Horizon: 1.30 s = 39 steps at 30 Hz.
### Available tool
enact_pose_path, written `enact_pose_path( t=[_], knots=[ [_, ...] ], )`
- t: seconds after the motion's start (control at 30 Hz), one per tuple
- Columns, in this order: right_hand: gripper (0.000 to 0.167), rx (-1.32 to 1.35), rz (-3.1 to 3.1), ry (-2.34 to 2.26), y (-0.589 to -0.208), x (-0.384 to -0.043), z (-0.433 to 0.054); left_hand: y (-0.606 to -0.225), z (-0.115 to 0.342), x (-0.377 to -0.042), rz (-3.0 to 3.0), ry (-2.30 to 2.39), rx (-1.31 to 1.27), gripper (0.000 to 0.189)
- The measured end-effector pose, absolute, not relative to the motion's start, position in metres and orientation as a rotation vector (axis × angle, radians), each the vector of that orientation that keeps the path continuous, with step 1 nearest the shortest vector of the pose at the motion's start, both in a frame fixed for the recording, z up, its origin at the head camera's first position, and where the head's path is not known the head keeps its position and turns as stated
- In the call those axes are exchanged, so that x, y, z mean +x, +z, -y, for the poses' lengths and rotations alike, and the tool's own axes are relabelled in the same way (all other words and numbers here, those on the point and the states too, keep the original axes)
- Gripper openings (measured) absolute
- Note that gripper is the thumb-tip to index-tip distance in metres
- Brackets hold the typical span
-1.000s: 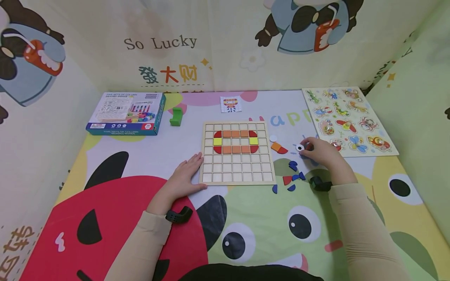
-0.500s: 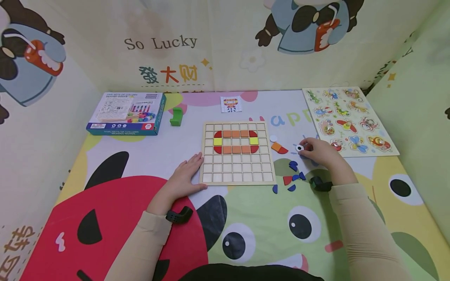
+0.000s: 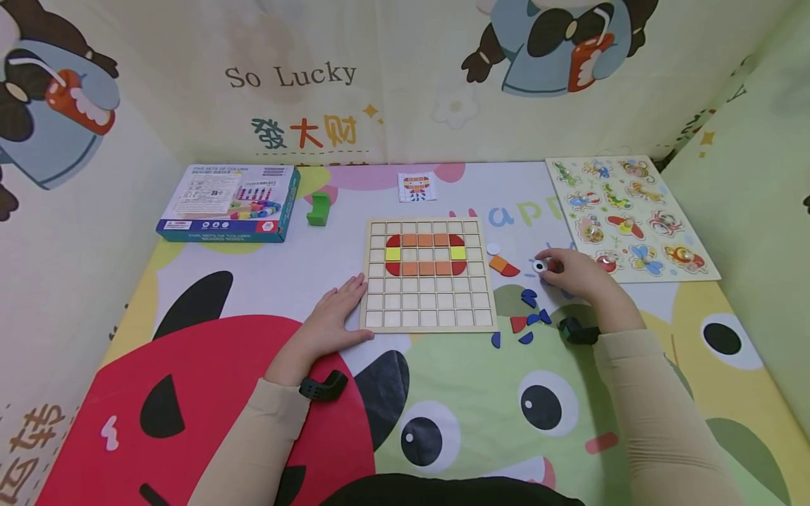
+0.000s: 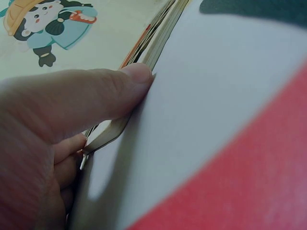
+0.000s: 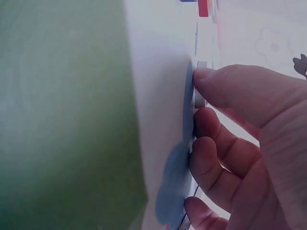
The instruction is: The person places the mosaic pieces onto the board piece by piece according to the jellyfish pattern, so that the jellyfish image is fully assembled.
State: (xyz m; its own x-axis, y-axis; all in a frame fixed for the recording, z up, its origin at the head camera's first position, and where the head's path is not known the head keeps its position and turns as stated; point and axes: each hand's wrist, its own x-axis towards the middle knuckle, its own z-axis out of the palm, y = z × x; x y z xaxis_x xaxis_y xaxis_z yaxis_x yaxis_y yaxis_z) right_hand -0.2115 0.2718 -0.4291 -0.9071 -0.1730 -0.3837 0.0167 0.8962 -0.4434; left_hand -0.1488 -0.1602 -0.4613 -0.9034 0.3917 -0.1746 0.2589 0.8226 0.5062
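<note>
A wooden grid board (image 3: 430, 325) lies on the table, with red quarter-round, orange and yellow square pieces forming a ring in its upper rows. Along its left edge rests my left hand (image 3: 325, 320), fingers extended and thumb at the lower corner; the left wrist view has the thumb (image 4: 110, 88) against the board's side. To the right of the board, my right hand (image 3: 579, 277) pinches a white round eye piece (image 3: 539, 266) with a dark centre, low over the table. The right wrist view shows that piece edge-on (image 5: 200, 98) by the thumb, its other fingers curled.
Beside the board lie a white disc (image 3: 493, 249), an orange square (image 3: 497, 263), red pieces (image 3: 518, 324) and several blue half-rounds (image 3: 529, 297). Behind are a pattern card (image 3: 417, 187), a green block (image 3: 319, 209), a boxed set (image 3: 221, 204) and an insect puzzle board (image 3: 601, 193).
</note>
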Motion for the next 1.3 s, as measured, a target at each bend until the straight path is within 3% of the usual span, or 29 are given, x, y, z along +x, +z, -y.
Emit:
enact_pose_path(
  t=[0.47,0.67,0.93,1.3],
  knots=[
    [0.039,-0.042,-2.709,-0.687,-0.417,-0.214,-0.258,-0.461,0.159,-0.149,-2.725,0.702,0.501,0.100],
    [0.039,-0.019,-2.795,-0.740,-0.402,-0.219,-0.212,-0.461,0.160,-0.150,-2.733,0.700,0.513,0.099],
    [0.036,-0.065,-2.832,-0.645,-0.413,-0.237,-0.135,-0.464,0.161,-0.150,-2.731,0.715,0.517,0.099],
    [0.028,-0.107,-2.802,-0.404,-0.420,-0.246,-0.109,-0.461,0.161,-0.149,-2.729,0.712,0.513,0.099]
  ],
)
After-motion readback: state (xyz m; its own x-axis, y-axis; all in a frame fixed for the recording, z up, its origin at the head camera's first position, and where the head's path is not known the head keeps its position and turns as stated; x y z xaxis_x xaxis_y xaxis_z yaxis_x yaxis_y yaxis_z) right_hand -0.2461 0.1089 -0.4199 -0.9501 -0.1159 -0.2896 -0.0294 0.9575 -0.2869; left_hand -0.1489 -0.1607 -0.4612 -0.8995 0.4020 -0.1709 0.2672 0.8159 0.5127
